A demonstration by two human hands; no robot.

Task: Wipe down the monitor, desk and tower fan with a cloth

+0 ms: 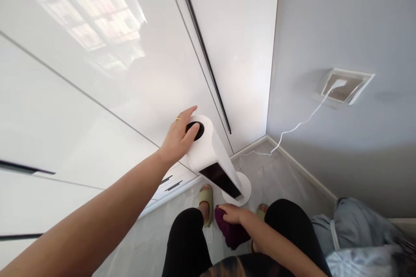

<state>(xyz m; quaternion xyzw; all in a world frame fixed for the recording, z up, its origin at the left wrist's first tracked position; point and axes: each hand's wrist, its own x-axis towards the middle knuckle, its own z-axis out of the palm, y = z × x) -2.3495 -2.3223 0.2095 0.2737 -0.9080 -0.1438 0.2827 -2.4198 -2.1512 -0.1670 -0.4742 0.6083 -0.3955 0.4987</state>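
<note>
A white tower fan (pixel 208 147) with a dark front panel (pixel 221 178) stands on a round white base (pixel 244 188) on the floor. My left hand (pixel 182 136) is on the top of it, thumb at the black oval part (pixel 196 131) and fingers round the far side. Low down by the base, my right hand (pixel 231 214) is closed on a dark purple cloth (pixel 231 233), which hangs in a bunch between my knees. Part of the cloth is hidden behind my right forearm.
Glossy white cabinet doors (pixel 130 78) with black handle strips rise on the left and ahead. A white cord (pixel 292 130) runs from a wall socket (pixel 347 86) on the right to behind the fan. Grey-blue fabric (pixel 357 229) lies at the lower right.
</note>
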